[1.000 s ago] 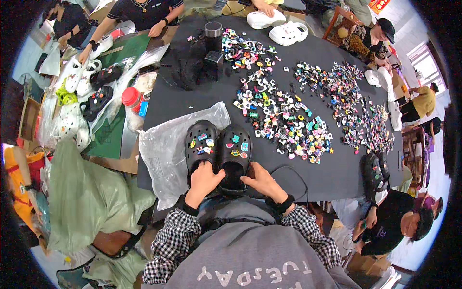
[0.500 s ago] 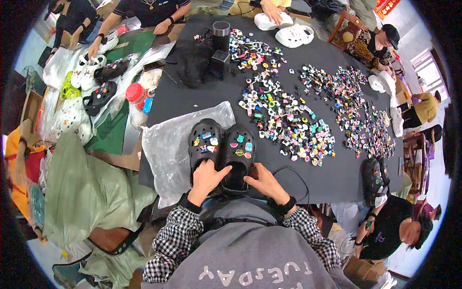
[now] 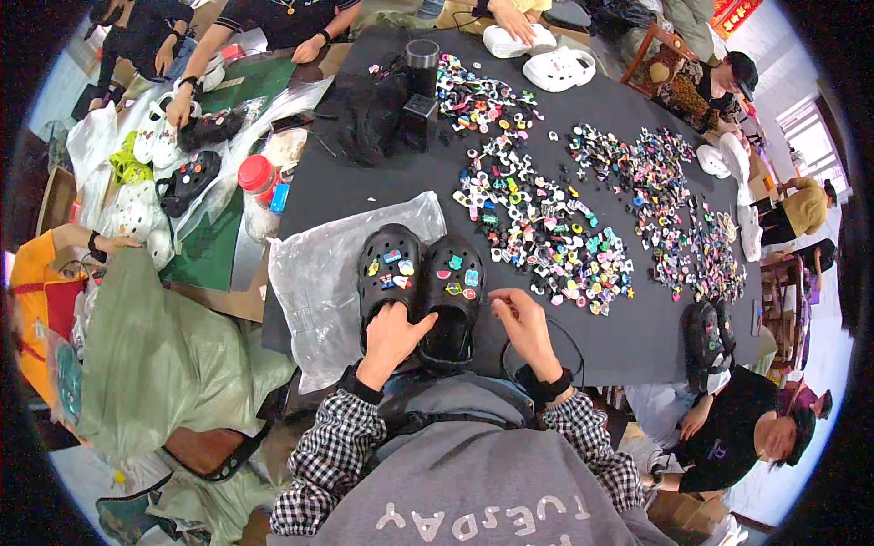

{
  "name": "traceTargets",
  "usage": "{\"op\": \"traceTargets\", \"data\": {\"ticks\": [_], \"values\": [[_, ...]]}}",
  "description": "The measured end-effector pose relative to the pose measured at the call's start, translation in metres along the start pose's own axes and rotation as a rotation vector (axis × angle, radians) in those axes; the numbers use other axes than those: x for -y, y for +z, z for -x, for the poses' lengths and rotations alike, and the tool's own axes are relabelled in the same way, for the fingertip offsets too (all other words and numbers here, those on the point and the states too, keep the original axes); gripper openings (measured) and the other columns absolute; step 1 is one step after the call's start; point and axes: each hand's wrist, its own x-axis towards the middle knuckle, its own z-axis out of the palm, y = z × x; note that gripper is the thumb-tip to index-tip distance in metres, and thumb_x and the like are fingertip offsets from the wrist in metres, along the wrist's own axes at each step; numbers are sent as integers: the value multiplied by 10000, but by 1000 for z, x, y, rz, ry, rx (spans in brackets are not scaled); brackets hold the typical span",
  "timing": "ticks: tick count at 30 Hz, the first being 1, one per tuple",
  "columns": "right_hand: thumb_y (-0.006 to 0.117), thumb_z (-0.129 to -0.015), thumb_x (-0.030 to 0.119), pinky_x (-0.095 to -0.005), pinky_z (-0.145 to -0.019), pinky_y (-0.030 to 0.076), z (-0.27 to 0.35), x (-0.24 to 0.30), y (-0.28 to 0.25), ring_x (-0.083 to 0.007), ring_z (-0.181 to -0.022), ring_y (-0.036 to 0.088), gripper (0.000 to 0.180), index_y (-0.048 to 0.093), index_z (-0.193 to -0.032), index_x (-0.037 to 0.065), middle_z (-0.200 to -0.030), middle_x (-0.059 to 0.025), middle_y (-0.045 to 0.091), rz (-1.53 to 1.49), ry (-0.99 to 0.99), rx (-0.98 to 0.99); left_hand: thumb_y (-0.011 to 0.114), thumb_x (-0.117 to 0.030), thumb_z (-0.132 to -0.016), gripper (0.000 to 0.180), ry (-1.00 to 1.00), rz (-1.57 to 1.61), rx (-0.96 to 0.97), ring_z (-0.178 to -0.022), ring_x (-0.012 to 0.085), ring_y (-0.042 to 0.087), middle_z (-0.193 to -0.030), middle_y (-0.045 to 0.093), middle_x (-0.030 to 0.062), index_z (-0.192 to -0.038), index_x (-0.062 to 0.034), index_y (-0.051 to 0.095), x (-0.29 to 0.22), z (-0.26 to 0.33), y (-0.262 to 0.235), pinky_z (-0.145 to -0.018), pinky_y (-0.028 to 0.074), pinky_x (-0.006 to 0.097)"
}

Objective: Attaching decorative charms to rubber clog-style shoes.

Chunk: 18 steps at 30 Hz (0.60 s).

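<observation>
Together, the black clogs (image 3: 439,266) lie on the worktop (image 3: 628,346), partly over the plastic bag's (image 3: 319,282) right edge. My left grip (image 3: 393,335) clamps their adjoining sides, presumably keeping them paired; my right grip (image 3: 528,332) (empty, loosely parted) hangs farther right of the plastic bag.

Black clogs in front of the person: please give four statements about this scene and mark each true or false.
1. The left hand reaches into the left black clog. True.
2. The right hand is inside the right black clog. False: the right hand is beside it, to the right.
3. Both clogs carry colourful charms. True.
4. A translucent plastic bag lies right of the clogs. False: the bag is mostly at their left.
</observation>
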Motion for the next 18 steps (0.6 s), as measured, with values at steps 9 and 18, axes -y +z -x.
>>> {"op": "traceTargets", "data": {"ticks": [9, 18], "values": [[604, -838, 62, -376, -732, 489, -29, 18, 24, -281, -832, 576, 157, 633, -989, 26, -929, -113, 585, 329, -475, 1, 667, -508, -743, 611, 0, 45, 1, -857, 417, 624, -917, 626, 281, -901, 79, 619, 4, -2, 5, -746, 507, 468], [584, -827, 42, -388, -866, 447, -25, 25, 34, -299, -995, 515, 283, 608, -1109, 32, -1048, -107, 561, 497, -473, 105, 677, -491, -743, 608, 2, 61, -2, -865, 419, 621, -939, 624, 280, -940, 81, 619, 4, -1, 4, -751, 507, 467]]}}
